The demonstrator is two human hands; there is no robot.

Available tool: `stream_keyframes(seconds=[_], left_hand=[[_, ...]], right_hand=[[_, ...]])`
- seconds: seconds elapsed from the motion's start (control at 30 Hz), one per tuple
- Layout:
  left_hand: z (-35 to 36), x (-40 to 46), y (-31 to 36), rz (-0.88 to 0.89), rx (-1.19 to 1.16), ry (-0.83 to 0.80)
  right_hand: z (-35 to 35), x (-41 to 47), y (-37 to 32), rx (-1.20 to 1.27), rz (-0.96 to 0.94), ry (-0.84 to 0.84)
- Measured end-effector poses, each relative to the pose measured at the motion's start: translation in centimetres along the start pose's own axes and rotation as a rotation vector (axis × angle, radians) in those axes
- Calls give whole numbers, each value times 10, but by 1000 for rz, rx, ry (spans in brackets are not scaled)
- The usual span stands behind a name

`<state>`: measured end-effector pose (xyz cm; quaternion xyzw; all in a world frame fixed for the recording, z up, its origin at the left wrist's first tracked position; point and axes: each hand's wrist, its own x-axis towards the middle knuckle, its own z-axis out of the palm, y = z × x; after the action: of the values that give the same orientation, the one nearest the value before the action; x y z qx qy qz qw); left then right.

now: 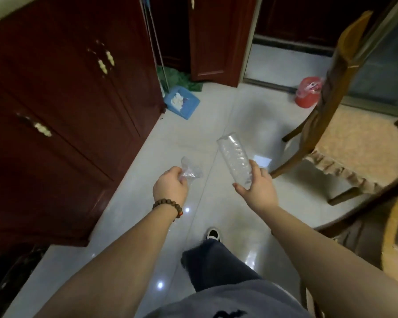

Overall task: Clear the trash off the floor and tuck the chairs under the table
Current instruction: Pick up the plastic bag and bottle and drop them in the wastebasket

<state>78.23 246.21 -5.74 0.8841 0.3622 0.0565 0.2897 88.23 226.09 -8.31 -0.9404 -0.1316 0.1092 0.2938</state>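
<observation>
no readable text, labels, brands or numbers anywhere

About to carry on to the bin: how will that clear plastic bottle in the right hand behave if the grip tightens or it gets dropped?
The clear plastic bottle looks empty, so probably very light. Its thin ribbed wall would likely crumple under a hard squeeze from the right hand. Being round, it would probably roll on the glossy tiled floor if dropped.

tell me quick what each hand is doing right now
Left hand: closed on a crumpled clear plastic wrapper.
Right hand: closed around a clear plastic bottle.
</observation>
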Motion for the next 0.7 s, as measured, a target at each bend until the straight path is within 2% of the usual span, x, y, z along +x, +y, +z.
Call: stream_keyframes(seconds=[0.13,0.33,0.7], left_hand=[[3,100,60,46,-2,7],[15,220,123,112,26,-19],[79,471,221,242,57,-131]], right_hand=[[-29,107,-16,-17,21,40],[-52,221,-28,4,70,68],[-51,457,-41,51,216,137]])
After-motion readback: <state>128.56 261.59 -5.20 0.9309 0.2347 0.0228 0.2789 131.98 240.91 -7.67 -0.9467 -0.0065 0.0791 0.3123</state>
